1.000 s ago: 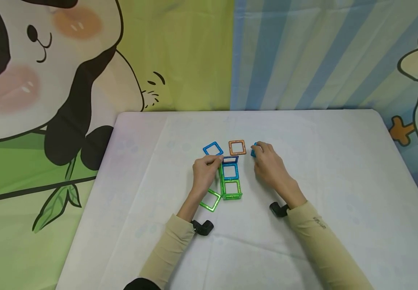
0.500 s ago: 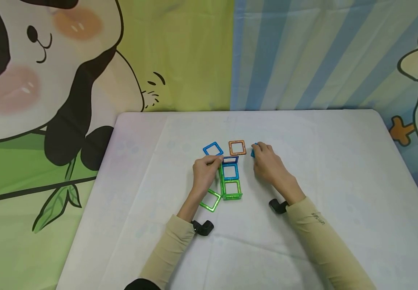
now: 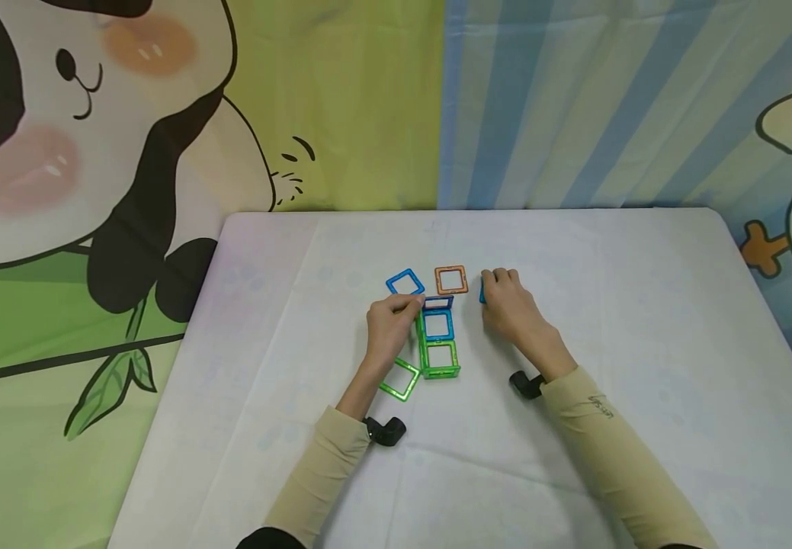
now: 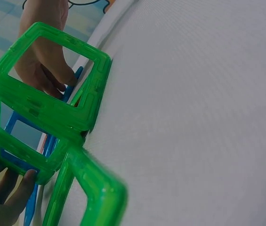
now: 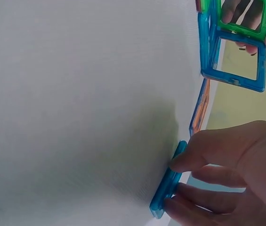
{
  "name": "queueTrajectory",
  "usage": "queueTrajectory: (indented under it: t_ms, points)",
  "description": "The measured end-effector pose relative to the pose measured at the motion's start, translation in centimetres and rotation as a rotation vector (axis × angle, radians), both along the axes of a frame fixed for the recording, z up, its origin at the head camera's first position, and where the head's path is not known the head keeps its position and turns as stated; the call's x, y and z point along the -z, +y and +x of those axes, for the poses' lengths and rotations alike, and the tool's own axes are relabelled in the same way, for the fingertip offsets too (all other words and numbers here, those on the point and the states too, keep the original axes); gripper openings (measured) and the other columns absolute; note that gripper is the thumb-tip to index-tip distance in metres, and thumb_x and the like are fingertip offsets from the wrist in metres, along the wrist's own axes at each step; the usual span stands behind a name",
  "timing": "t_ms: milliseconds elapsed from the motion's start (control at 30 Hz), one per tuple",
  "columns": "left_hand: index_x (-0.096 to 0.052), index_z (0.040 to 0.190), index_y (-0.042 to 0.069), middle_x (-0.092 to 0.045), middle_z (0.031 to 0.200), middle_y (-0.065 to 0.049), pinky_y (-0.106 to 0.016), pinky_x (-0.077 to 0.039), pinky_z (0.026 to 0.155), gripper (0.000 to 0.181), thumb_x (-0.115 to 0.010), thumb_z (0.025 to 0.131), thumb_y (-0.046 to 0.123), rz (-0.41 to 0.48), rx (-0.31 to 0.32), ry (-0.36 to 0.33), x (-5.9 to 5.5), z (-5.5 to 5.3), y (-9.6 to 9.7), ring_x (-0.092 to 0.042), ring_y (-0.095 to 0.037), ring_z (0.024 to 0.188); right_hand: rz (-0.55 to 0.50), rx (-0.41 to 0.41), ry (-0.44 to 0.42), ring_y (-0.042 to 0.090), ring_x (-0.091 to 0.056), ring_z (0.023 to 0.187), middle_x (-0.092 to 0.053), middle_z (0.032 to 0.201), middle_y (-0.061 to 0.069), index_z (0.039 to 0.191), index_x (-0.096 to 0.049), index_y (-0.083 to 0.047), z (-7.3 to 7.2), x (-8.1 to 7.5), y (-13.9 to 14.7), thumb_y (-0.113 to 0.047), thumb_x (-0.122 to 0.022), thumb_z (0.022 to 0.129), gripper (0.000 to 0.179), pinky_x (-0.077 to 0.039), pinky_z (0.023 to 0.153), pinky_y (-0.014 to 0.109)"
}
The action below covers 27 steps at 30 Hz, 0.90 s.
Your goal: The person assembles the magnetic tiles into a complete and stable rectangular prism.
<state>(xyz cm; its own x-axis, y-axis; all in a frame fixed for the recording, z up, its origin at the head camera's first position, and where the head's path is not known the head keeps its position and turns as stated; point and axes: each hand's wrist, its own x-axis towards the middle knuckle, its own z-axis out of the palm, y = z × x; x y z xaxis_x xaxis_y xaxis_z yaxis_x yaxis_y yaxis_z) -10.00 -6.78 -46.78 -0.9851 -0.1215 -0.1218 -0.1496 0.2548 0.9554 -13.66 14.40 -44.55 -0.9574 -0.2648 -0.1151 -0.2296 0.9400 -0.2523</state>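
Note:
Square magnetic tiles form a small open structure in the head view: a blue tile (image 3: 440, 325) and a green tile (image 3: 441, 355) lie flat in a row, with tiles upright along the left, back and front edges. My left hand (image 3: 389, 328) pinches the top of the green left wall near its far end, which the left wrist view shows beside fingertips (image 4: 29, 176). To the right, my right hand (image 3: 514, 311) holds a blue tile (image 5: 168, 181) between thumb and fingers at the table surface. Most of that tile is hidden from the head camera.
Behind the structure lie a loose blue tile (image 3: 405, 282) and an orange tile (image 3: 451, 280). Another green tile (image 3: 402, 380) lies at its front left, partly behind my left forearm. A white cloth covers the table (image 3: 642, 328); printed curtains (image 3: 368, 107) hang behind.
My right hand has shifted slightly at the blue tile, and less of that tile shows beyond the fingers. The left hand and the structure stay in place.

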Motion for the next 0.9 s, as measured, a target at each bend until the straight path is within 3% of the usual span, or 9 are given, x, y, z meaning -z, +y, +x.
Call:
queueTrajectory:
  t_ms: [567, 900]
  points:
    - [-0.081, 0.11, 0.01, -0.077, 0.108, -0.004, -0.032, -0.054, 0.083, 0.026, -0.07, 0.099, 0.03, -0.004, -0.003, 0.004, 0.16, -0.15, -0.02, -0.065, -0.017, 0.096, 0.011, -0.027, -0.031, 0.042, -0.044, 0.117, -0.047, 0.131, 0.031, 0.144, -0.045, 0.013, 0.27, 0.05, 0.08, -0.002, -0.069, 0.09, 0.061, -0.055, 0.092, 0.052]
    - [-0.081, 0.111, 0.011, -0.077, 0.109, -0.003, -0.033, -0.054, 0.085, 0.026, -0.07, 0.099, 0.031, -0.012, -0.003, -0.007, 0.17, -0.15, -0.01, -0.066, -0.017, 0.098, -0.119, -0.03, -0.058, 0.043, -0.046, 0.121, -0.047, 0.135, 0.03, 0.142, -0.051, 0.009, 0.8, -0.35, 0.81, -0.001, -0.074, 0.084, 0.063, -0.052, 0.097, 0.057]
